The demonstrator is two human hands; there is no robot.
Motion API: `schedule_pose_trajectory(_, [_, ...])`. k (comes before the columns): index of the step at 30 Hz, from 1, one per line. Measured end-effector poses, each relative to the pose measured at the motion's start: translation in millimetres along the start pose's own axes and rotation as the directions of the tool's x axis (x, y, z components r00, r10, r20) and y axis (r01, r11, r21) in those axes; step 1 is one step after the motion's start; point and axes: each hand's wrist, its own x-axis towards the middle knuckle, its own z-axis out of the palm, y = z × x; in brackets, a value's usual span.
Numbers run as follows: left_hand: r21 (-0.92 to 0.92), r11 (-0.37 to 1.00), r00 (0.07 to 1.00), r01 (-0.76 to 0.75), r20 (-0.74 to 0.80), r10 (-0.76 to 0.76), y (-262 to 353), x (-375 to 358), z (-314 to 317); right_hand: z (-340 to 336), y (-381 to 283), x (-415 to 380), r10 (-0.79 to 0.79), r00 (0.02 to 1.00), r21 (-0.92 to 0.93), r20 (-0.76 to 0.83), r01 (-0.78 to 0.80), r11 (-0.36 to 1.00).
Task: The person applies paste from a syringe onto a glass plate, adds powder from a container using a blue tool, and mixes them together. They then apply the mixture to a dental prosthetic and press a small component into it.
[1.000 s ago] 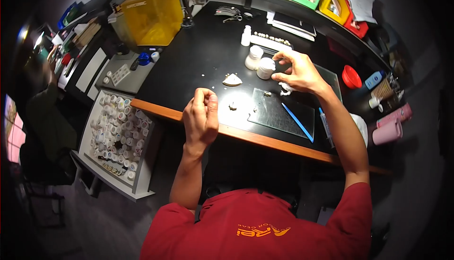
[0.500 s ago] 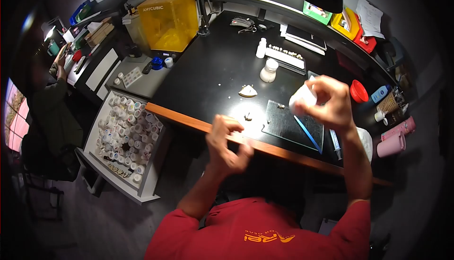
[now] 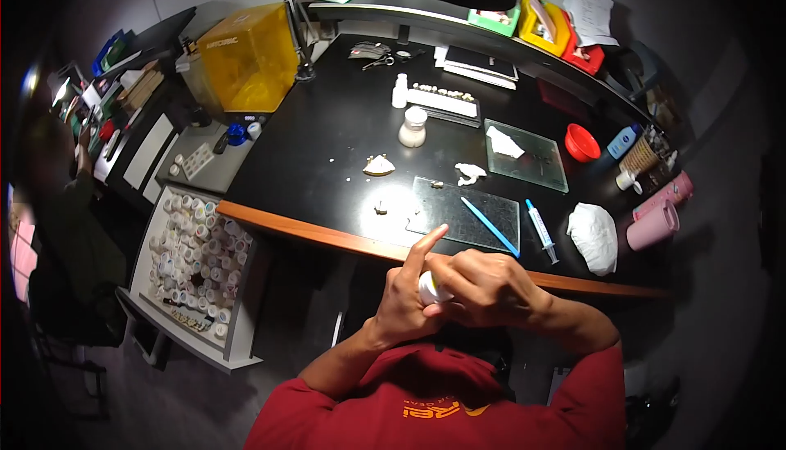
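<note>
A small white jar (image 3: 434,287) is held between my two hands in front of the desk's wooden edge. My left hand (image 3: 399,307) is closed around its left side, with the index finger pointing up and away. My right hand (image 3: 491,288) has its fingers curled over the jar's right side and hides much of it. Beyond them lie a dark glass slab (image 3: 491,217), a blue stick-like tool (image 3: 490,226) and a syringe (image 3: 540,231). A dental model piece (image 3: 379,166) and a small tooth-like piece (image 3: 381,208) rest to the left.
An open drawer (image 3: 248,303) full of small white jars stands at left. A crumpled white tissue (image 3: 471,173), a second glass plate (image 3: 540,173), a red bowl (image 3: 582,143) and a white cloth bundle (image 3: 593,239) are on the desk. Another person (image 3: 78,221) sits far left.
My right hand has come down from over the desk to my left hand in front of its edge. Both now hold the white jar. The view has shifted, uncovering the crumpled tissue.
</note>
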Motion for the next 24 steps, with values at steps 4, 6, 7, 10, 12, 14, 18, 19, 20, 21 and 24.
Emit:
schedule_pose_trajectory(4, [0.023, 1.0, 1.0, 0.001, -0.015, -0.001, 0, -3, 6, 9, 6, -5, -0.109, 0.993, -0.098, 0.05, 0.114, 0.989])
schedule_pose_trajectory(6, [0.049, 0.999, 1.0, 0.013, -0.01, -0.013, -4, -8, 7, 15, 9, -11, -0.142, 0.989, -0.144, 0.042, 0.146, 0.979])
schedule_pose_trajectory(7, [0.069, 0.997, 1.0, -0.018, -0.02, 0.02, -7, -9, 9, 19, 12, -14, -0.16, 0.987, -0.157, 0.026, 0.162, 0.974])
schedule_pose_trajectory(10, [0.095, 0.995, 1.0, -0.018, 0.008, 0.017, -5, -12, 12, 16, 10, -16, -0.191, 0.982, -0.158, 0.012, 0.19, 0.969])
schedule_pose_trajectory(12, [0.073, 0.997, 1.0, -0.004, 0.014, 0.003, -3, -16, 14, 19, 11, -21, -0.203, 0.979, -0.145, 0.025, 0.204, 0.968])
schedule_pose_trajectory(14, [0.053, 0.999, 1.0, 0.0, 0.018, -0.001, -6, -20, 17, 24, 11, -29, -0.195, 0.979, -0.141, 0.054, 0.2, 0.97])
schedule_pose_trajectory(18, [-0.035, 0.997, 0.997, 0.072, 0.012, -0.072, -18, -36, 23, 32, 7, -39, -0.17, 0.983, -0.144, 0.07, 0.178, 0.973])
schedule_pose_trajectory(19, [-0.015, 0.999, 1.0, 0.029, 0.01, -0.029, -19, -39, 25, 33, 5, -41, -0.145, 0.986, -0.115, 0.085, 0.155, 0.981])
schedule_pose_trajectory(20, [0.007, 1.0, 1.0, -0.018, 0.007, 0.018, -21, -42, 27, 39, 8, -43, -0.105, 0.992, 0.097, -0.074, 0.112, 0.989])
schedule_pose_trajectory(21, [0.03, 0.997, 0.998, -0.065, 0.006, 0.065, -23, -44, 27, 37, 5, -42, -0.057, 0.994, 0.152, -0.095, 0.071, 0.986])
schedule_pose_trajectory(24, [-0.03, 0.997, 0.997, -0.078, 0.025, 0.078, -22, -48, 24, 24, 1, -35, 0.112, 0.99, 0.311, -0.082, -0.082, 0.947])
